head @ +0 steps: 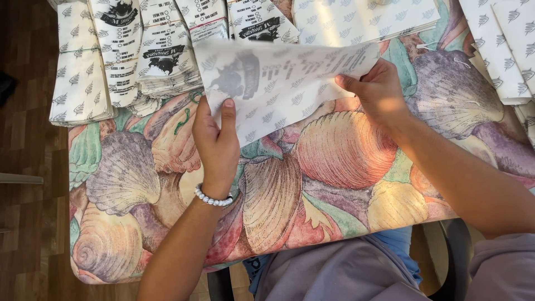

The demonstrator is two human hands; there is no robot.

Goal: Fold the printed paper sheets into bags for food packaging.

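Soft, warm daylight falls evenly over the shell-print tablecloth (334, 167), brightest toward its far edge. The paper sheet (278, 83) is smeared with motion blur, its print unreadable. The wooden floor (28, 167) at left sits dimmer, in shade.

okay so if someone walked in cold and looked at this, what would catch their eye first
Probably the printed paper sheet, held up mid-frame and blurred, with the left hand pinching its lower edge and the right hand gripping its right end. Next, the bold tablecloth of large seashells in orange, purple and green beneath it. Then the stacks of folded printed paper bags along the table's far edge, upper left.
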